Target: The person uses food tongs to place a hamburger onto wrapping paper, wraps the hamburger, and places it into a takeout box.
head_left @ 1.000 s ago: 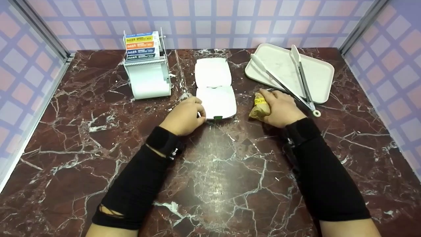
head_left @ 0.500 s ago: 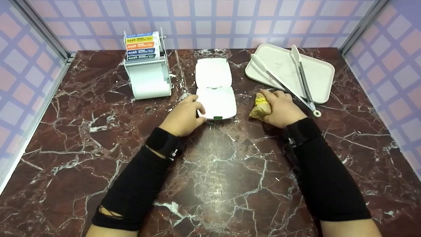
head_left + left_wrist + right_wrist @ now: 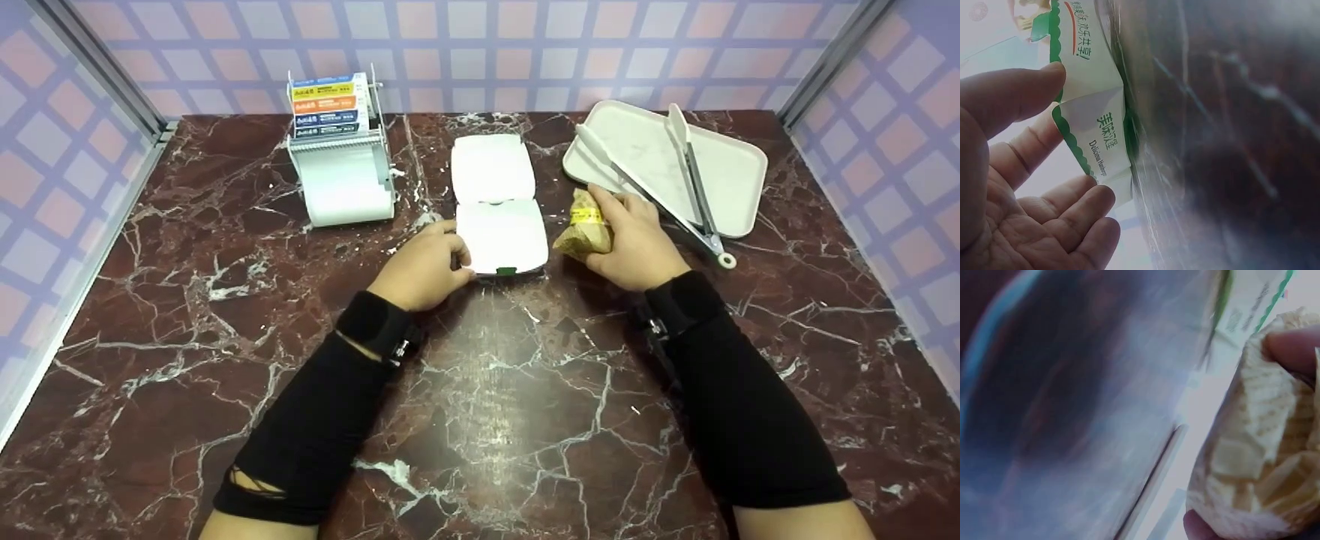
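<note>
My right hand (image 3: 637, 244) grips a wrapped burger (image 3: 584, 225) in tan paper with a yellow band. Its patterned wrapper (image 3: 1258, 455) fills the right side of the right wrist view, a finger and thumb at its ends. Left of it lies an unfolded white burger box (image 3: 501, 236), lid back and a green tab at its front. My left hand (image 3: 424, 266) holds the box's near left corner. In the left wrist view, thumb and index finger (image 3: 1033, 140) are at the green scalloped rim of the printed wall (image 3: 1098, 126); the other fingers are loosely bent.
A white tray (image 3: 731, 187) stands at the back right, with tongs (image 3: 697, 180) lying across it and their ring end over its front edge. A label dispenser (image 3: 341, 165) with a white roll and several coloured boxes is at the back left. Patterned walls surround the marble-look table (image 3: 487, 420).
My right hand has carried the wrapped burger slightly left and away from me, toward the box. The left hand stays at the box corner. The whole head view has shifted slightly.
</note>
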Available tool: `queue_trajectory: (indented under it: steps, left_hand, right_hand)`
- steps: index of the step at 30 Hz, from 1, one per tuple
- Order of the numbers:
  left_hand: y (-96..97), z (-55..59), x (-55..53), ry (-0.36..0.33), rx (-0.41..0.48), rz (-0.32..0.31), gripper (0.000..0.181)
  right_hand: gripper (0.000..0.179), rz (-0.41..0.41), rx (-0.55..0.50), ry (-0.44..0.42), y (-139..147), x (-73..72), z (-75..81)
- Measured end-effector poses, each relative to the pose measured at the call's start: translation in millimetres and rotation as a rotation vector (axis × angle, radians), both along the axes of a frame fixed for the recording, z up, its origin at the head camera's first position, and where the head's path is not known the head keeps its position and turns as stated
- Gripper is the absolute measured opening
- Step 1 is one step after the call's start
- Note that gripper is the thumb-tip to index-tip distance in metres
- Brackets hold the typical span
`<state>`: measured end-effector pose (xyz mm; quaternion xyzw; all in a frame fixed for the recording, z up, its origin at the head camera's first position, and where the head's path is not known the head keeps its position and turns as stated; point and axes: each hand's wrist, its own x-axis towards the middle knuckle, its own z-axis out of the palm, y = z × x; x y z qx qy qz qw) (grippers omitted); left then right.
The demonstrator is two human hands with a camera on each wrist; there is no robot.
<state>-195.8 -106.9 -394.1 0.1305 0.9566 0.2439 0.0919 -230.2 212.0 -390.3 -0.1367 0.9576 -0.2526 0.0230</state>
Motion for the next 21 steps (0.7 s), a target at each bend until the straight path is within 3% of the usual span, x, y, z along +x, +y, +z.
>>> queue_trajectory:
  steps: [11, 15, 18, 21]
  left_hand:
    - [-3.5, 0.7, -2.8, -0.015, -0.022, 0.004, 0.012]
    - [-11.0, 3.0, -5.9, -0.016, -0.068, 0.120, 0.033]
    - [-12.2, 6.1, -6.1, 0.028, -0.097, 0.217, 0.046]
    - [-4.7, 8.1, -4.2, 0.055, -0.111, 0.197, 0.049]
  right_hand:
    - [0.113, -0.012, -0.031, 0.008, -2, 0.3, -2.0]
    - [0.112, -0.014, -0.026, 0.002, 0, -1.1, -3.4]
    - [0.113, -0.016, -0.021, -0.001, 0, -1.6, -3.4]
    - [0.113, -0.017, -0.016, -0.004, 1, -2.1, -3.7]
